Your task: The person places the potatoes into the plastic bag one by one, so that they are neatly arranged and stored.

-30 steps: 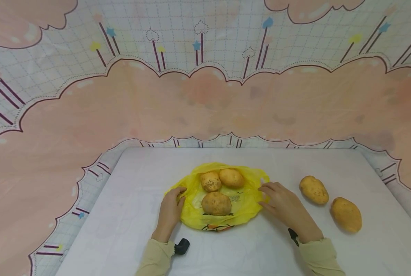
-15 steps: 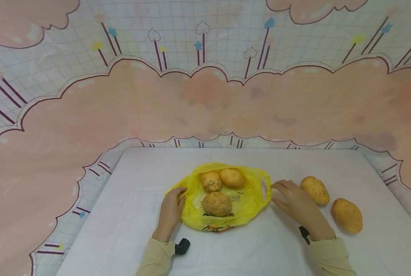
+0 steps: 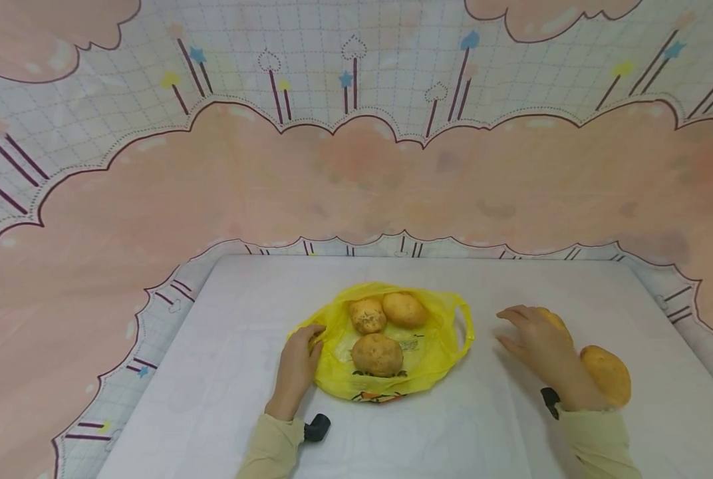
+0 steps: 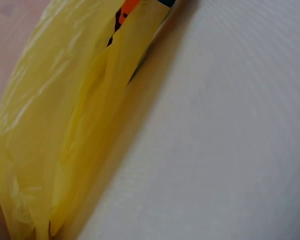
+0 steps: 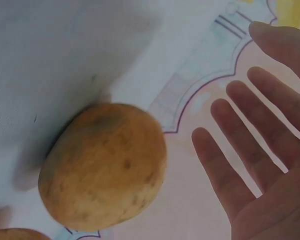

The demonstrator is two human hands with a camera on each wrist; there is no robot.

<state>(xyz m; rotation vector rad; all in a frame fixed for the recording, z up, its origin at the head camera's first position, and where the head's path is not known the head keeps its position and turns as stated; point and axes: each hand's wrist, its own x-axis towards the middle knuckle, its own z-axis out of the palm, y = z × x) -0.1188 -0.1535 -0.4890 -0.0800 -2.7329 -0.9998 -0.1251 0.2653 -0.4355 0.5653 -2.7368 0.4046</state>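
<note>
A yellow plastic bag (image 3: 425, 352) lies spread on the table, its mouth facing up. Inside it are three potatoes: a small speckled one (image 3: 367, 315), one beside it (image 3: 405, 310) and a larger one (image 3: 377, 354) nearer the front. My left hand (image 3: 298, 364) pinches the bag's left edge; in the left wrist view the yellow film (image 4: 45, 115) gathers at lower left. My right hand (image 3: 539, 342) holds nothing, its fingers extended and apart. It hovers over a potato (image 3: 555, 322), partly covering it. Another potato (image 3: 606, 376) sits by the right wrist.
The white table (image 3: 213, 372) ends at a back edge against a patterned cloth backdrop (image 3: 356, 173). A loop handle (image 3: 469, 326) of the bag sticks out toward the right hand. Black wrist mounts (image 3: 316, 428) show near both sleeves.
My right hand has let go of the bag's right handle and moved right, over the loose potatoes. The left hand stays at the bag's left edge.
</note>
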